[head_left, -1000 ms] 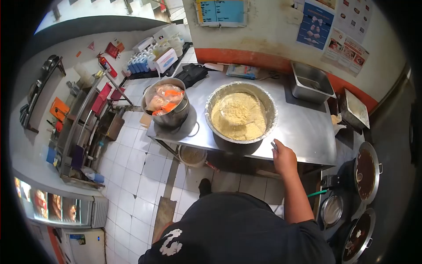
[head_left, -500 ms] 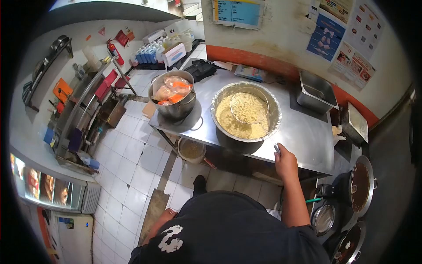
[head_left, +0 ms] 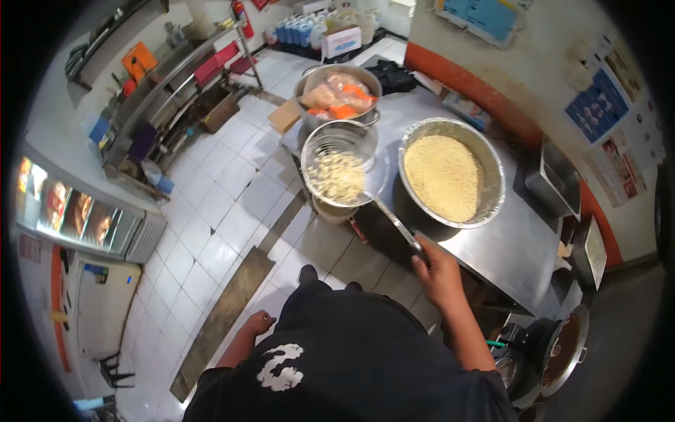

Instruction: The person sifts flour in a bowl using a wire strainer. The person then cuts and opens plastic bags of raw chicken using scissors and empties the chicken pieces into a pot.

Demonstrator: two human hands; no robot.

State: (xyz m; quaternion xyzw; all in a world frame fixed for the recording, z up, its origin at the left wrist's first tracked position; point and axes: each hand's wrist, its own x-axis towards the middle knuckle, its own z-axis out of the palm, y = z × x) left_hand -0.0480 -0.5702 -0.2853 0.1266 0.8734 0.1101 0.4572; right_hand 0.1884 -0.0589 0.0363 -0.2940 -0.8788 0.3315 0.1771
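Observation:
My right hand (head_left: 440, 273) is closed round the handle of a wire skimmer (head_left: 332, 135), held above the table's front left corner. Pale crumbly clumps (head_left: 337, 177) lie in its mesh basket. To the right of the skimmer, a large round metal basin (head_left: 494, 199) holds a pale yellow, crumbly dry mix (head_left: 444, 176). Just behind the skimmer stands a metal pot (head_left: 309, 81) with bagged food, pinkish with orange patches. My left hand (head_left: 261, 322) hangs low beside my body, its fingers curled, with nothing visible in them.
The steel table (head_left: 513, 257) carries a deep steel pan (head_left: 555, 179) at the right and a black bag (head_left: 391, 76) at the back. A bucket (head_left: 330, 209) stands on the floor below the skimmer. At lower right is a wide pan of dark liquid (head_left: 564, 352).
My right hand has lifted the skimmer out of the basin and carried it left, toward the pot, with clumps in it. The view has shifted and turned. My left hand stays low.

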